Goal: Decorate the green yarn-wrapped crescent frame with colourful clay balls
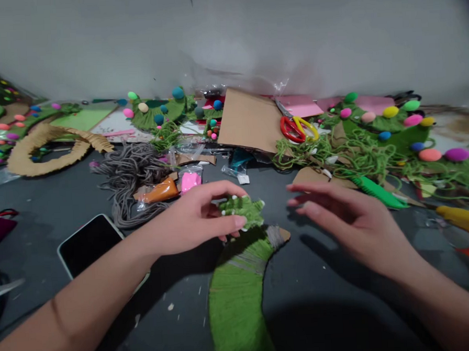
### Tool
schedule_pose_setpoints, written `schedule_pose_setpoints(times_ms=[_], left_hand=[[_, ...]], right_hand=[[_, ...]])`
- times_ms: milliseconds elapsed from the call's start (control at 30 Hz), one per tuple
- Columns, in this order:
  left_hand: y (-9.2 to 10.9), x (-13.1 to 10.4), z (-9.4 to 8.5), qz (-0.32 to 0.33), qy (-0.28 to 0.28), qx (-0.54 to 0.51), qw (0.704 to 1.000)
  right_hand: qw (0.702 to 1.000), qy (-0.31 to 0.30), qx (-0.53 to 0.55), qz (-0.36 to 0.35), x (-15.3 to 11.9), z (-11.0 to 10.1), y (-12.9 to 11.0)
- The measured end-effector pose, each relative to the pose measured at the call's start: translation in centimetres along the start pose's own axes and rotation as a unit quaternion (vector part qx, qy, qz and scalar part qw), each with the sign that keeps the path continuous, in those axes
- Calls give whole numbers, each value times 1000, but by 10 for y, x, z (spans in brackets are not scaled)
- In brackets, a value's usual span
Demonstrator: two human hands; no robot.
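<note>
The dark tabletop (178,304) spans the lower frame. On it, the green-wrapped curve (237,301) lies at bottom centre, its long axis running up the frame, then bending right. The left hand (199,216), at frame centre, is pinched on the green tuft (254,211); the right hand (350,222), right of centre, has thumb and fingers apart, nothing visible between them. The tuft sits directly above the curve's upper end; contact between them cannot be determined. The left hand is nearer that end. Smallest noted: grey winding (276,237) beside a bare cardboard tip (286,235).
</note>
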State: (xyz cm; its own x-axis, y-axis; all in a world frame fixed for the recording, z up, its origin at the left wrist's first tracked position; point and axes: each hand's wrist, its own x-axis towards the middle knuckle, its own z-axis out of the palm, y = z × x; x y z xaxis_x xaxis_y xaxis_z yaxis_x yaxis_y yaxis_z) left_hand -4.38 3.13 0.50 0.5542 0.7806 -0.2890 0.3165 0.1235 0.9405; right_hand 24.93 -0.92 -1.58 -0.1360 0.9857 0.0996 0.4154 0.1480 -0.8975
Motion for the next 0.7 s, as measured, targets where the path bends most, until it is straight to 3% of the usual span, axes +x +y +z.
schedule_pose_setpoints(times_ms=[67,133,233,400,500,567,700], left_hand=[[-4,0,9,13,-18,2,1000],[-6,0,17,16,-30,4,999],[-8,0,21,16,-40,7,999],[-9,1,6,12,-14,67,998],[-12,1,-4,23,65,162,984],[-15,3,-5,29,108,238,965],[-21,7,-1,44,138,314,938]], right_hand=[[992,-80,93,40,-4,18,-9],[986,-108,116,50,-6,34,-16],[991,-78,90,54,-6,43,-18],[994,-8,74,80,6,26,-4],[997,-5,-10,74,15,15,13],[994,-10,-107,30,19,12,23],[971,-17,-234,-54,21,12,35]])
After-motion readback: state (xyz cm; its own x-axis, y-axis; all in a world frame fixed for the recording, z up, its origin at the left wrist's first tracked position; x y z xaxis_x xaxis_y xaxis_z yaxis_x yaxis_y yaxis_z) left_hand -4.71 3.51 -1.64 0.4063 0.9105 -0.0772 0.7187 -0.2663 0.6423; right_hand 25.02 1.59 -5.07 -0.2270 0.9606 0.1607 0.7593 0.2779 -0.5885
